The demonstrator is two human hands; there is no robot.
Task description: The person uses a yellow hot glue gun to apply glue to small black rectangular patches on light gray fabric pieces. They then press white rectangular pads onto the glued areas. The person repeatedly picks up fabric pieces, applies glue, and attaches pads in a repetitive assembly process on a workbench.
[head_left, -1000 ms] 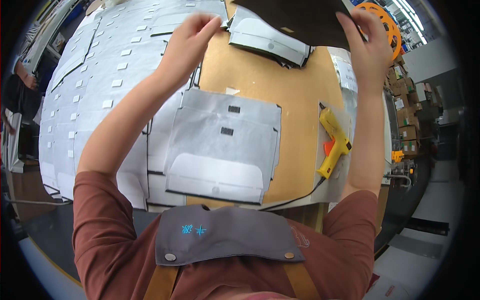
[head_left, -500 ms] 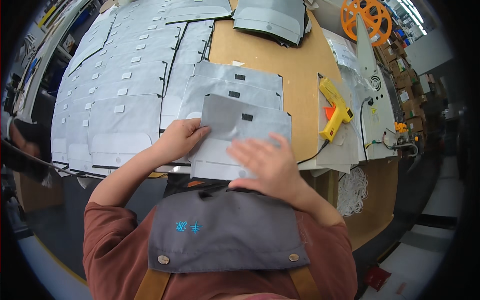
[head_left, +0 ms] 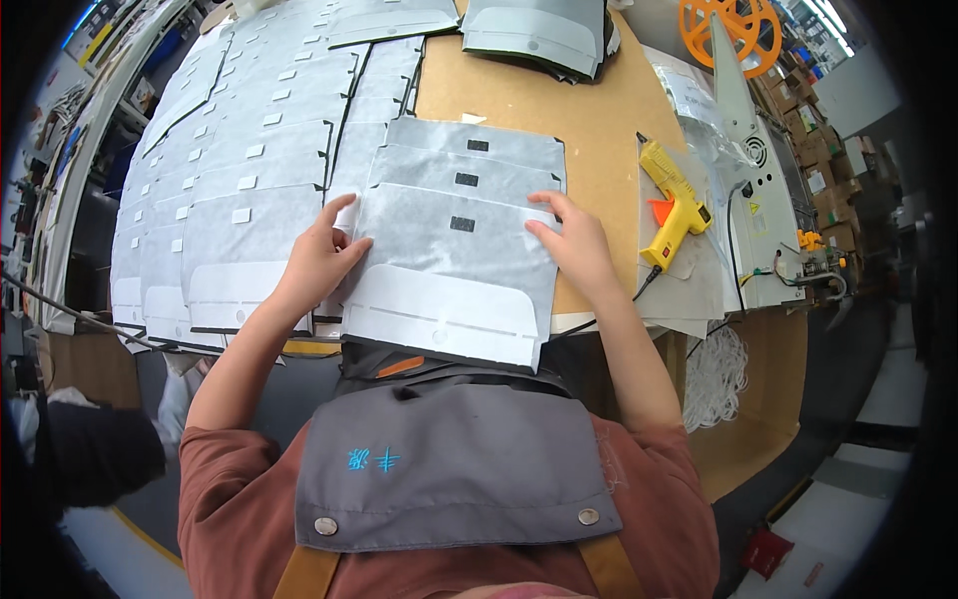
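Note:
A flat grey fabric pouch (head_left: 449, 258) lies before me, with a small black patch near its top and a paler curved pocket along its bottom. It overlaps two similar pouches (head_left: 409, 162) behind it, each with a black patch. My left hand (head_left: 324, 258) is at its left edge, thumb and forefinger spread, the other fingers curled. At the upper right edge, my right hand (head_left: 581, 245) touches the pouch with thumb and forefinger apart. Neither hand is closed round the fabric. The near edge of the pouch reaches past the table's front edge.
Overlapping rows of grey pouches with white patches (head_left: 244, 225) cover the table's left side. A pouch stack (head_left: 534, 35) is at the back. On the right are a yellow glue gun (head_left: 674, 205), its cord, and a machine with an orange reel (head_left: 728, 35). Another person's dark sleeve (head_left: 100, 454) shows at left.
The front pouch has come down flat, aligned below the other two. My left hand has let go of its edge; my right hand has moved from its lower part up to its right edge.

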